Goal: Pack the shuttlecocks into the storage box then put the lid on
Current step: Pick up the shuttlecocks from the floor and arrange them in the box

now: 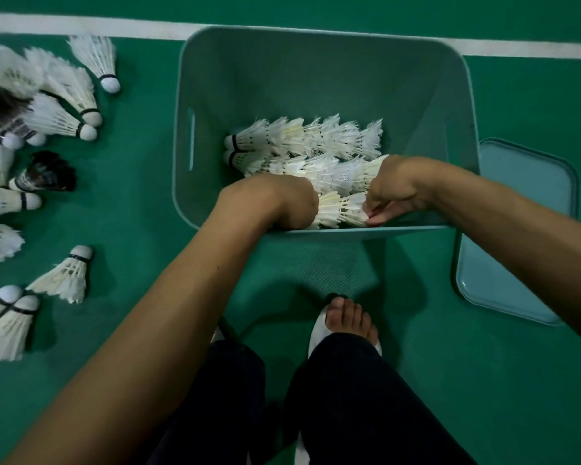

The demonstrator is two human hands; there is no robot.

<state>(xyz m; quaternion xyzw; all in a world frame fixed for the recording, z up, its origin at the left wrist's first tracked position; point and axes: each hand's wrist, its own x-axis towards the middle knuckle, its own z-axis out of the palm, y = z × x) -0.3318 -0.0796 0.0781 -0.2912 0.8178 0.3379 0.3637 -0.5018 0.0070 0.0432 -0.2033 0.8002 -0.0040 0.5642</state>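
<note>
A teal storage box [316,62] stands open on the green floor. Rows of white shuttlecocks [309,139] lie nested on its bottom. Both my hands reach down inside the near wall. My left hand [289,203] is closed around the left end of a stacked row of shuttlecocks [339,209]. My right hand [389,196] pinches the right end of the same row with its fingertips. The fingers of the left hand are hidden behind its back.
Several loose shuttlecocks [64,276] lie scattered on the floor to the left, a few with dark feathers [47,172]. The teal lid [517,229] lies flat to the right of the box. My foot in a white sandal [346,320] is just before the box.
</note>
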